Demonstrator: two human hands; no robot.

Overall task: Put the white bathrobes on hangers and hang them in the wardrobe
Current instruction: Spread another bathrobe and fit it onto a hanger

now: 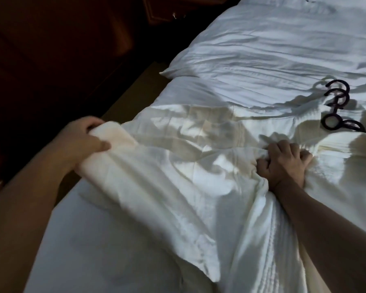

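— How far along was the job at that point?

— Barely begun, I'd judge. Nearest the camera, the creamy white soft-cloth bathrobe [178, 166] lay crumpled across the white-sheeted bed [93, 240], on no hanger.

— And the hands?

— Both had hold of it. The left hand [82, 140] had fingers and thumb curled round a bunched fold at the robe's left end, by the bed's edge. The right hand [283, 163] was clenched into the cloth further right, knuckles up.

— The hangers?

— Beyond the right hand, the dark hangers with round hooks [336, 106] lay stacked where the robe met the rumpled white duvet [273, 49], and neither hand touched them.

— Anything in the wardrobe?

— Nothing that showed. Dark brown wooden furniture [61, 49] stood past the bed, too dim to tell if it was the wardrobe. I couldn't tell whether the heap held more than one robe. Putting robes on hangers and hanging them up was all left to do.
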